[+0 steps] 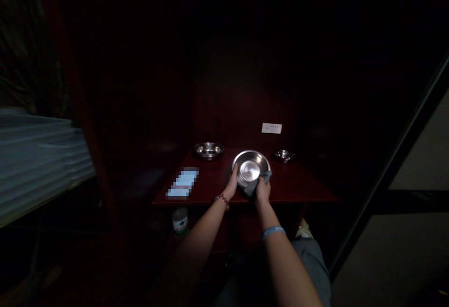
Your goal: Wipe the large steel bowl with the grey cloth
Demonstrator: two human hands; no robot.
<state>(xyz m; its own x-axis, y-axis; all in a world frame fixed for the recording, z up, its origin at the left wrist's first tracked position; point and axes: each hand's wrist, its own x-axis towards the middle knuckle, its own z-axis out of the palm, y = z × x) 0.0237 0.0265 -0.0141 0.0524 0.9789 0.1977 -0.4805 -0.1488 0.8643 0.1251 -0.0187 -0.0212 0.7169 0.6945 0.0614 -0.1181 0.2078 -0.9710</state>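
A shiny metal bowl [249, 169] is tilted toward me above the dark red desk [210, 190]. Its left rim is gripped by my left hand [231, 185], thumb along the inner side. My right hand [263, 189] is closed on a grey-green cloth [251, 188], pressed against the bowl's lower right rim. Part of the cloth hangs below the bowl. Farther back on the left sits a wider metal bowl [209, 152], and to the right rests a smaller metal bowl [284, 156].
A blurred-out flat, bright item [183, 183] lies at the desk's left. Below the desk edge stands a clear bottle [180, 222] with a green and white label. A white socket panel [271, 128] is on the back wall. Stacked pale sheets [42, 157] are at far left.
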